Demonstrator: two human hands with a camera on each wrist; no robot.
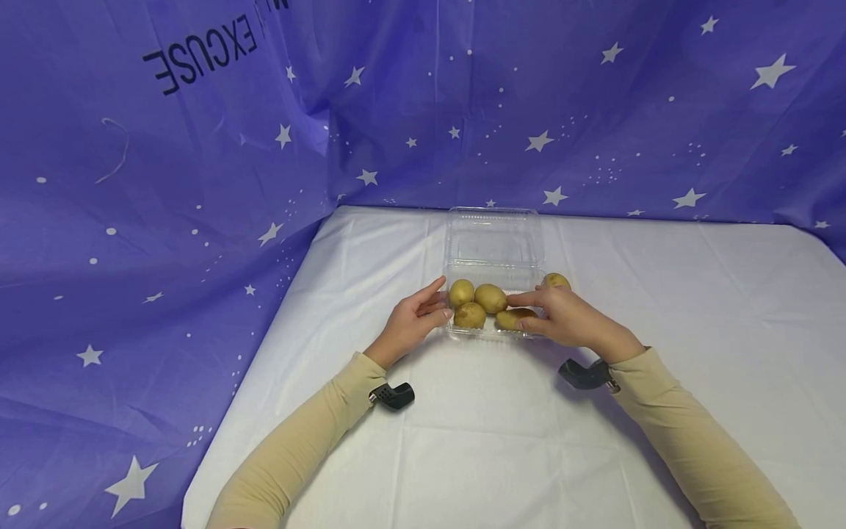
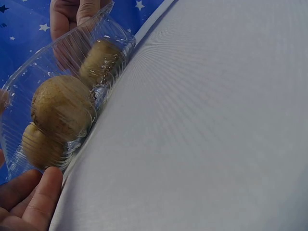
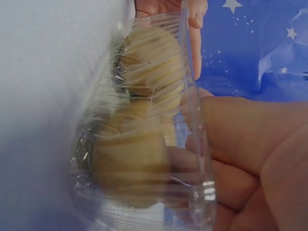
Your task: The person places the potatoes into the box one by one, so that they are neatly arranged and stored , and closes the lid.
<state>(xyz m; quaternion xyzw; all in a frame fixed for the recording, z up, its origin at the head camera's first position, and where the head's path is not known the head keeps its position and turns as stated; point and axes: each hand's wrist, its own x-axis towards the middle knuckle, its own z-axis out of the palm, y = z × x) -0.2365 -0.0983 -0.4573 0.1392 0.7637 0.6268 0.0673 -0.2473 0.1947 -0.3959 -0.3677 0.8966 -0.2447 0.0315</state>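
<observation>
Evidently the work centres on the near-right potato, which lies in the near right corner of a clear plastic clamshell box. The right hand reaches over the right wall and holds this potato, thumb on its near side and fingers behind; the index fingertip comes up close to the middle potato. It should handle as a firm, fairly dense lump, light enough for one hand, its skin dry-looking and not very slippery, though the rounded shape may roll. A grip across its narrower middle, thumb against fingers, looks surest. The box seems thin, light and springy; its ribbed walls would likely flex or crack if squeezed, so a light touch at the rim suits it best.

Besides the held one, the base contains the middle potato, the back-left potato and the near-left potato, clustered close together. The lid is folded back beyond the base. The left hand, fingers loosely extended and thumb apart, rests its fingertips by the box's left wall, gripping no potato. One outer potato sits just beyond the right hand, beside the box; whether it touches the wall is unclear. Under everything is a white tablecloth, with a purple starred backdrop behind.
</observation>
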